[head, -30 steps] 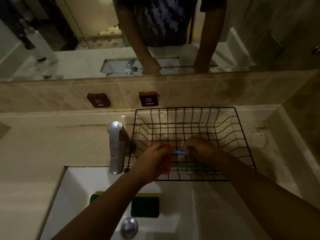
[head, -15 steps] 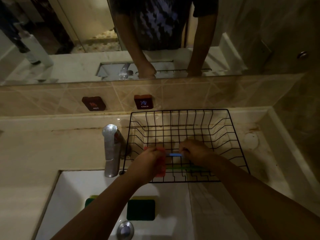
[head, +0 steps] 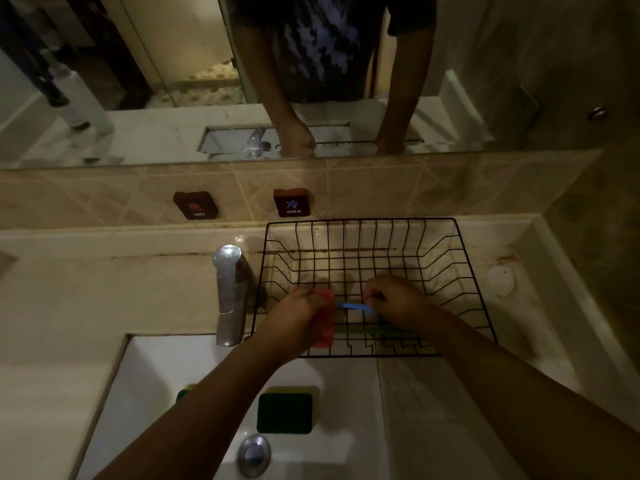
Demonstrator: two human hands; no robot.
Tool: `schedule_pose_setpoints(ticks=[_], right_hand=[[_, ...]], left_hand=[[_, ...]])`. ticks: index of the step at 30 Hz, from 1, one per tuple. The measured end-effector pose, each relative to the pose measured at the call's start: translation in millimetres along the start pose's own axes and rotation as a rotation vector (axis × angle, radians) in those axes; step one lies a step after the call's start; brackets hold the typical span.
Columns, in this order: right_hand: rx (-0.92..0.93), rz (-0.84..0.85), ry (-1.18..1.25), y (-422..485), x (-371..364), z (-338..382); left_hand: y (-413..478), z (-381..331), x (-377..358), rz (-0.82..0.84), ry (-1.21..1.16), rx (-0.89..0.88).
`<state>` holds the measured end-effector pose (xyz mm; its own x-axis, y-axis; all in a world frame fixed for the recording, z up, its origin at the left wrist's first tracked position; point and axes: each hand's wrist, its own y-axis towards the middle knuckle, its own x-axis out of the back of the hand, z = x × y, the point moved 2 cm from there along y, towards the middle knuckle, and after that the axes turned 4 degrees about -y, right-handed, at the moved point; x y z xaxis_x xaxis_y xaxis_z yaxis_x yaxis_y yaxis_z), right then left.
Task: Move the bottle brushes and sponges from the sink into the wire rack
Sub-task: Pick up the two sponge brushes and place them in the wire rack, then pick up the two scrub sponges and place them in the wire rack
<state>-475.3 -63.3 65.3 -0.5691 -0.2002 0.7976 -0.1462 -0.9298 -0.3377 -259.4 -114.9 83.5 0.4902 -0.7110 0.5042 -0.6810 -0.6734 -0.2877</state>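
- pretty dim bathroom, warm yellowish light, corners go dark
- beige stone desk [head: 104, 299] with stains and grime along the back edge
- tan tile backsplash [head: 415, 188] with diagonal lines, two dark tags on it: HOT [head: 196, 205] and COLD [head: 292, 202]
- big mirror [head: 138, 81] above that, reflecting the desk top and a doorway
- chrome tap [head: 229, 294] at the back of the basin
- mottled brown wall [head: 602, 237] on the right

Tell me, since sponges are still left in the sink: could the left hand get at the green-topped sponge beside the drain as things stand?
Probably not right away. The left hand is busy on a red item at the wire rack. Nothing covers the green-topped sponge in the sink, so once freed, the way looks open.
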Motion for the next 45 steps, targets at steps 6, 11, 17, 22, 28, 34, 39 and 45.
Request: schedule_pose_setpoints(ticks=[6,11,17,22,28,34,39,45], right_hand=[[0.073,-0.104,0.004,-29.0,14.5,21.8],[0.122,-0.219,-0.023,-61.8,17.2,61.3],[0.096,-0.318,-0.072,-120.5,-27.7,114.5],[0.016,-0.33,0.023,-164.5,-68.4,149.0],[-0.095,-0.113,-0.081,-181.8,-132.9,185.1],[-0.121,-0.023,-0.119,-190.5,-182.8,198.4],[-0.091,-0.033,-0.151,-187.6,-201.5,190.5],[-0.028,0.015,-0.135,-169.7,-209.4,172.7]], left_hand=[[-23.7,-23.4,13.0,0.058,0.078,-0.162],[-59.9,-34.2,30.5,-0.039,0.329,-0.464],[-111.3,-7.5,40.8,-0.05,0.372,-0.291],[-157.9,29.9,49.7,-0.005,0.451,-0.161],[-198.1,74.4,48.6,0.057,0.503,-0.077],[-232.2,113.0,45.2,0.031,0.535,-0.045],[-244.3,135.7,44.4,0.021,0.545,0.048],[-241.1,139.1,33.9,-0.031,0.554,0.142]])
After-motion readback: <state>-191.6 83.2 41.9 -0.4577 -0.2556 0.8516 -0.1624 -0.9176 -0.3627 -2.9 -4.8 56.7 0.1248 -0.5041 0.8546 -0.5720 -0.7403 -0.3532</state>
